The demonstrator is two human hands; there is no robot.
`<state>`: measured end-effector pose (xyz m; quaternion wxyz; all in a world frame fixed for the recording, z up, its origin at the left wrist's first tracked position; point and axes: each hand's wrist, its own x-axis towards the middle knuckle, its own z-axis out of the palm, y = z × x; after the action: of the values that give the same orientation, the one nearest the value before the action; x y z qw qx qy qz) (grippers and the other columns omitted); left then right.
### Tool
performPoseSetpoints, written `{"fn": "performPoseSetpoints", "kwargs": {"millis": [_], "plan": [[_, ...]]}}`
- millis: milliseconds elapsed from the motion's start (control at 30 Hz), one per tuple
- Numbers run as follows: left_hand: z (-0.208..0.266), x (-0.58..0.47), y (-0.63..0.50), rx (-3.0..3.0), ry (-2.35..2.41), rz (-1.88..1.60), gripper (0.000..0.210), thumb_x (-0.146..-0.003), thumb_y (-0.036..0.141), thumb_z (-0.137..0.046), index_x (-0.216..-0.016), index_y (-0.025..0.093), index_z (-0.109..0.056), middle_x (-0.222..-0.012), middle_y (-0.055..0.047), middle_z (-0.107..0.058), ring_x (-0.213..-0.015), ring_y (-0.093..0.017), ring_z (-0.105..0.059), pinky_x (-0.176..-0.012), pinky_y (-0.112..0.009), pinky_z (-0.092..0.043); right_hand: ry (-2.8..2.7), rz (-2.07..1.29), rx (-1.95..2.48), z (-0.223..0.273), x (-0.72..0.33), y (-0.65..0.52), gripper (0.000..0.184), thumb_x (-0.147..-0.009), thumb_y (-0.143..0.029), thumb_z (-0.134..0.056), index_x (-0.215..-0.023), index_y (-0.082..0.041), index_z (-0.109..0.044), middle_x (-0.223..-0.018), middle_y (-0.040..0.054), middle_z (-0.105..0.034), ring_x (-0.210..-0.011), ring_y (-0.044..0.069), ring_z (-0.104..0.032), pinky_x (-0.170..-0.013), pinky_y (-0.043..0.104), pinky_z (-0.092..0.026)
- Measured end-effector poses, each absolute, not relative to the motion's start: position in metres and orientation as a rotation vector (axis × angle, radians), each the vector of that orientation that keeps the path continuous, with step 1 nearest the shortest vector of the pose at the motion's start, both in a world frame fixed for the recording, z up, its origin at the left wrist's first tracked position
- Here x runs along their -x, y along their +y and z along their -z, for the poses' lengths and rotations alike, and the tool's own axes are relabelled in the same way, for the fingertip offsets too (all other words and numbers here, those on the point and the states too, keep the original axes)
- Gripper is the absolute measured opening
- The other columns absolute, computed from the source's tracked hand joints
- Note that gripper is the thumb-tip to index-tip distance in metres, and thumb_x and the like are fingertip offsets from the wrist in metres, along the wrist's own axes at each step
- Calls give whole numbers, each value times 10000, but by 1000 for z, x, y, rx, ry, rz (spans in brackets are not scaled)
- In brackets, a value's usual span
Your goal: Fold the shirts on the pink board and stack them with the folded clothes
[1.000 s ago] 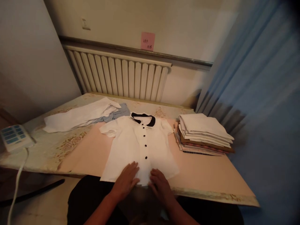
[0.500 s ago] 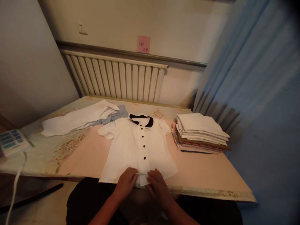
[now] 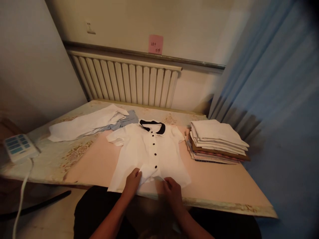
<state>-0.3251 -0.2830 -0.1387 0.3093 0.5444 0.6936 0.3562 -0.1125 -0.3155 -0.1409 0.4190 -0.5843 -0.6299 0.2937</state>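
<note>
White shirt [image 3: 144,152]: spread front up on the table [image 3: 219,186], dial centre; black collar toward 12 o'clock, hem toward 6.
Left hand [image 3: 132,183]: 7 o'clock, pinching one lifted hem edge.
Right hand [image 3: 173,192]: 5 o'clock, fingers closed on the opposite hem edge.
White device [image 3: 20,148]: 9 o'clock, blue panels on top.
Folded stack [image 3: 220,144]: 3 o'clock, white cloth [image 3: 219,130] uppermost.
White garment [image 3: 87,122]: 10 o'clock, partly over blue-grey cloth [image 3: 129,118].
Radiator [image 3: 132,80]: 11 o'clock, beyond the table.
Pink note [image 3: 156,44]: 12 o'clock, above the radiator.
</note>
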Motion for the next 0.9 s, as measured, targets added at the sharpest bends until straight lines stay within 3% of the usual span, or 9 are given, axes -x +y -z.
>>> {"fn": "performPoseSetpoints", "kwargs": {"millis": [267,667,800,900], "plan": [[138,325,-283,-1403,1851,-966,206,-779,387,-403,-661,224,-444,-608,60,-441,-625,-144,-468,-598,-253,-329,-1533,-750,1456,120,113,-304,212,-830,-308,-475,-728,-202,-627,-676,4,-637,-661,164,-592,-607,236,-422],[129,318,-286,-1464,1926,-1001,141,-807,302,-422,-720,218,-493,-652,26,-498,-654,-178,-514,-631,-298,-393,-1821,-491,1344,83,101,-276,196,-865,-259,-462,-812,-195,-639,-804,37,-665,-764,168,-597,-704,247,-409],[116,305,-304,-1919,1993,-1254,157,-860,239,-450,-963,181,-553,-976,-90,-581,-957,-252,-536,-856,-403,-422,-1860,-503,1356,77,102,-270,176,-855,-248,-479,-807,-195,-639,-785,29,-658,-744,164,-590,-696,244,-403],[118,283,-319,-2482,1736,-1142,178,-904,177,-420,-966,197,-586,-938,-85,-604,-911,-240,-547,-837,-410,-443,-1890,-499,1357,74,104,-269,173,-852,-238,-479,-801,-199,-639,-771,22,-654,-729,159,-584,-687,242,-399]]}}
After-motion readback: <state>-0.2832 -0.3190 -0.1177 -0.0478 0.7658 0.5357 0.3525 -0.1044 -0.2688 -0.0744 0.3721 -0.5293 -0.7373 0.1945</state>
